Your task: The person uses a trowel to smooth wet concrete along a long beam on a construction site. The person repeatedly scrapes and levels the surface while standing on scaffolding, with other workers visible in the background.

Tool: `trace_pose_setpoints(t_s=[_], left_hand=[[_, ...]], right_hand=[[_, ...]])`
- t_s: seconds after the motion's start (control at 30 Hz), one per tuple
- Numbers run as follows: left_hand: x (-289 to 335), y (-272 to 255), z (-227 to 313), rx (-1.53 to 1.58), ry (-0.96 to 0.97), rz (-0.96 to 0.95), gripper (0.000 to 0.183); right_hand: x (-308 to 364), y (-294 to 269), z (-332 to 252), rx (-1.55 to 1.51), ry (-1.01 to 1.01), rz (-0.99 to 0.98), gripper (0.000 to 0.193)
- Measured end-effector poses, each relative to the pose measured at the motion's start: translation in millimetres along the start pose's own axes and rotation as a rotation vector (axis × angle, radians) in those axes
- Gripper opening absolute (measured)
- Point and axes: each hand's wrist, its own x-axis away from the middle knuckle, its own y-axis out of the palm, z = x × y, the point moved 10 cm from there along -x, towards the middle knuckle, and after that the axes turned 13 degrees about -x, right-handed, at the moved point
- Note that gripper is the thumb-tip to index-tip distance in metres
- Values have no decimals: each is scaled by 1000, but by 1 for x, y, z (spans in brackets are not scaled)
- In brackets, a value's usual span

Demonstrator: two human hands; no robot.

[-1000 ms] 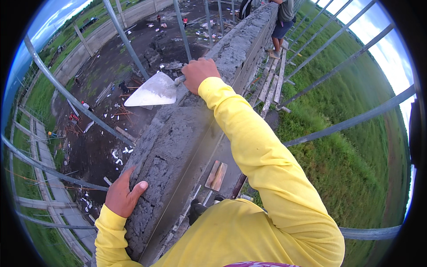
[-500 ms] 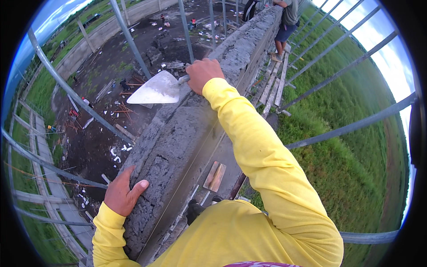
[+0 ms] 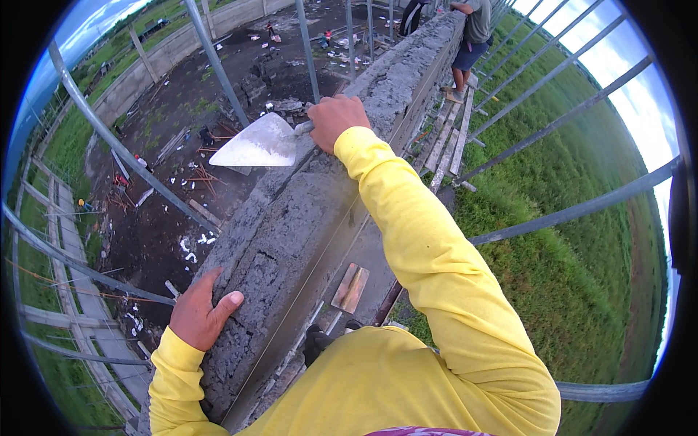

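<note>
My right hand point(image 3: 337, 122) is closed round the handle of a trowel point(image 3: 260, 142) above the top of a rough grey wall point(image 3: 291, 218). The trowel's pale, mortar-smeared blade points left, over the wall's far-left edge. Lower down, my left hand point(image 3: 201, 314) rests on the wall top near its left edge, thumb spread from the fingers, holding nothing. Most of its fingers are hidden over that edge. A thin string line point(image 3: 309, 280) runs along the wall's right side.
A wooden board point(image 3: 350, 288) lies right of the wall, near my feet. Metal poles point(image 3: 218, 65) rise on both sides. Farther along, a person point(image 3: 476, 43) stands on scaffold planks point(image 3: 445, 142). Rubble and debris lie on the ground far below left; grass point(image 3: 552, 240) spreads below right.
The view has shifted very slightly. Both hands and the trowel keep nearly the same places on the wall.
</note>
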Motion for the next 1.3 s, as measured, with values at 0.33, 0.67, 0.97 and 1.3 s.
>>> trace_pose_setpoints(t_s=[0.33, 0.67, 0.97, 1.3], left_hand=[[0, -1, 1, 5, 11, 25, 82], [1, -1, 1, 24, -12, 3, 81], [1, -1, -2, -14, -32, 13, 84], [2, -8, 3, 7, -17, 59, 82]], right_hand=[[-1, 3, 2, -2, 1, 12, 25], [-2, 4, 3, -18, -7, 38, 27], [-3, 3, 2, 7, -16, 33, 26], [-3, 3, 1, 20, -16, 27, 25]])
